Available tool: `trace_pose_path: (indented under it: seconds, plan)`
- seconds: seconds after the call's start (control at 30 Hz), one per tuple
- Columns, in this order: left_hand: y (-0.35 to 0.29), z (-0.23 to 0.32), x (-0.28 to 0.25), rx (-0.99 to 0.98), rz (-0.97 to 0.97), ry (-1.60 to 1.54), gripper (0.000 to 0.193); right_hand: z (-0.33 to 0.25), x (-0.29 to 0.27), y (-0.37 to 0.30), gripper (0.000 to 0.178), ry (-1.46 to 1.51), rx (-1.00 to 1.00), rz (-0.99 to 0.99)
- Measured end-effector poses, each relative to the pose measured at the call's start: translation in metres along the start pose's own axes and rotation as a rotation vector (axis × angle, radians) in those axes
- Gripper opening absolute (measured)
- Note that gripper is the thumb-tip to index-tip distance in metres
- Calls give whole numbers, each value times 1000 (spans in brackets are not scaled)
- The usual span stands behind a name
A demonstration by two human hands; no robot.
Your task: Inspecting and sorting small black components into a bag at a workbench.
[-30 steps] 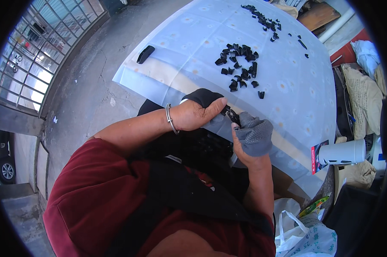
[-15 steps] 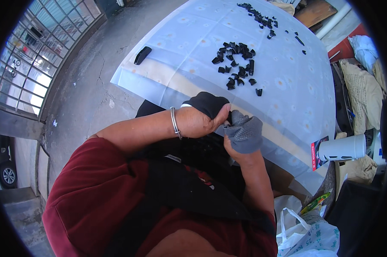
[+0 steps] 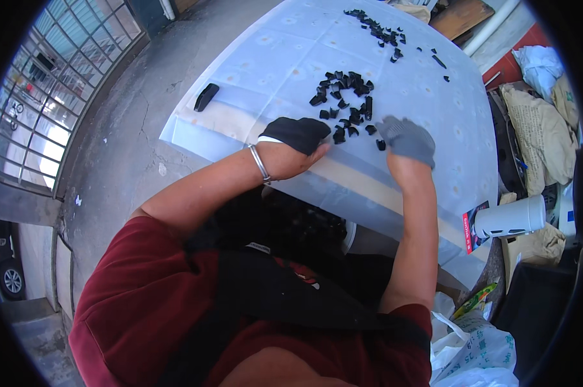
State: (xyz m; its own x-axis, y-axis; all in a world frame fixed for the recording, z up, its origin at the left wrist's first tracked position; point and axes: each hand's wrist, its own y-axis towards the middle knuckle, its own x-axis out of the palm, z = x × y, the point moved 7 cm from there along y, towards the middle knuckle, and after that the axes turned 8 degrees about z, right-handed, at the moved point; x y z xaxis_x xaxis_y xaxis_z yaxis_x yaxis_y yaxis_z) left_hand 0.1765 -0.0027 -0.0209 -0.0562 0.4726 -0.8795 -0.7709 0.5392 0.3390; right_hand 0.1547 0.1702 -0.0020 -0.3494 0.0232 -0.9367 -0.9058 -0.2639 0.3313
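Note:
My left hand (image 3: 296,147), in a black glove that leaves the thumb bare, is over the near edge of the covered table. Its fingers curl under, and whatever they hold is hidden. My right hand (image 3: 408,140) wears a grey dotted glove and is smeared by motion. It is over the cloth just right of a small black curved piece (image 3: 381,145); its fingertips do not show clearly. A loose pile of black plastic pieces (image 3: 352,80) lies ahead of both hands. One longer black piece (image 3: 206,97) lies alone at the table's left.
Another scatter of black pieces (image 3: 385,32) lies far back on the flowered tablecloth (image 3: 265,77). On the right are a light grey cylinder (image 3: 510,218), paper sacks (image 3: 539,138) and a black tray (image 3: 536,309). Plastic bags (image 3: 475,355) sit at lower right. Dark pieces (image 3: 310,219) show below the table edge.
My hands were together before my body and have come apart. The right has swung forward and right to the pieces; the left has moved slightly forward and left.

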Motion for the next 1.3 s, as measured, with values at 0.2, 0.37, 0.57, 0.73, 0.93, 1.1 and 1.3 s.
trace_pose_path:
  seconds: [0.2, 0.37, 0.57, 0.73, 0.93, 1.1, 1.3]
  plan:
    - [37, 13, 27, 127, 103, 154, 23, 20, 42, 51, 29, 179, 394, -84]
    - [35, 2, 31, 94, 58, 169, 22, 2, 31, 30, 21, -78, -51, -69]
    - [36, -12, 32, 27, 54, 84, 24, 32, -4, -25, 20, 126, -7, 450]
    - [50, -15, 36, -30, 26, 52, 24, 65, 33, -69, 34, 675, 431, 361]
    - [48, -20, 36, -64, 60, 100, 13, 10, -4, -100, 34, 488, 282, 367]
    - [36, -27, 24, -171, 80, -2, 22, -33, -35, -108, 26, 355, 119, 272]
    - [-3, -9, 0, -10, 389, -259, 25, -75, -72, -116, 19, 549, 115, 294]
